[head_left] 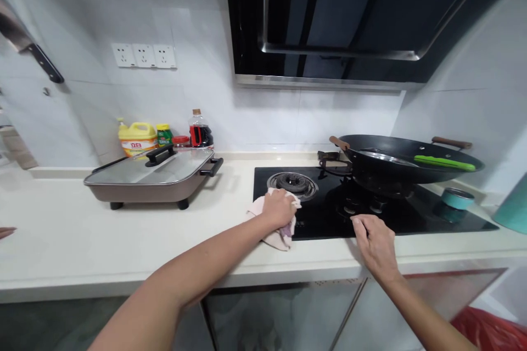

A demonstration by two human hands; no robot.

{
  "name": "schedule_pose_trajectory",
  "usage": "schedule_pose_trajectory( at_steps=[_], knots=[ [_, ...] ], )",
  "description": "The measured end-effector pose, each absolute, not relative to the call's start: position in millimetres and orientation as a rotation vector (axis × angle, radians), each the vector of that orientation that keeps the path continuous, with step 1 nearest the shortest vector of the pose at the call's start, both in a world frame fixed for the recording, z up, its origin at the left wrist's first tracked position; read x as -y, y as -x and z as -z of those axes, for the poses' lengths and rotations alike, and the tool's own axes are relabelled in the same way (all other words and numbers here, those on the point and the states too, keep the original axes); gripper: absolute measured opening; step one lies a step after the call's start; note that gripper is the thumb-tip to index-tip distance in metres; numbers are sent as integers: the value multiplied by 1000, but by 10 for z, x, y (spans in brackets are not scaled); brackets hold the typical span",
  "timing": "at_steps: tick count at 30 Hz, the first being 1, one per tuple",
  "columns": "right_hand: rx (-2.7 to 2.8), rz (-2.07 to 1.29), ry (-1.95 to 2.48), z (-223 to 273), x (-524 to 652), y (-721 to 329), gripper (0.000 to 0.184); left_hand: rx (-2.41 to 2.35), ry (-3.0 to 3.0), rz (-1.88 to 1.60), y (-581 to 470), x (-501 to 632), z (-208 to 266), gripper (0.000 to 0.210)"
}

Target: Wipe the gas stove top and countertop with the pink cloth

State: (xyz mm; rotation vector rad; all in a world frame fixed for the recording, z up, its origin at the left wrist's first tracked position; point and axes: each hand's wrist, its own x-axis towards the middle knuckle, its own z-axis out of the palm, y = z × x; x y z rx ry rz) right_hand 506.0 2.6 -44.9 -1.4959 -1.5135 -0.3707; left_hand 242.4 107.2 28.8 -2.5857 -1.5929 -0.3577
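Left hand [280,209]: curled firmly over a bunched pale cloth [280,239].
Cloth: on the near left corner of the black cooktop [318,226], partly over the counter [123,238].
Right hand [376,244]: half curled, apparently empty, by the near edge.
Wiping: seemingly under way at left; the right side, under the wok [395,176], probably remains.

A cloth [276,240] lies across the front-left corner of the cooktop [319,225] — pan [144,193] on its left, wok [428,176] on its right.
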Motion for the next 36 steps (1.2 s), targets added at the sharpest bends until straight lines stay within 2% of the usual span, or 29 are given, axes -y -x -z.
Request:
schedule_pose_trajectory(
  at_steps=[6,14,18,25,36],
  knots=[
    [1596,266,1447,448,-17,-5070,47,1430,2724,398,-2988,-1120,-256,40],
    [1426,485,1569,474,-38,-5093,54,1413,2870,422,-3569,-978,-259,46],
    [1372,457,1598,510,-91,-5152,58,1309,2947,408,-3538,-625,-203,45],
    [1486,266,1909,510,-163,-5210,65,1173,3108,454,-2938,-252,-139,47],
    [1612,263,2036,480,-149,-5146,67,1641,2775,527,-1316,-183,-167,48]
  ],
)
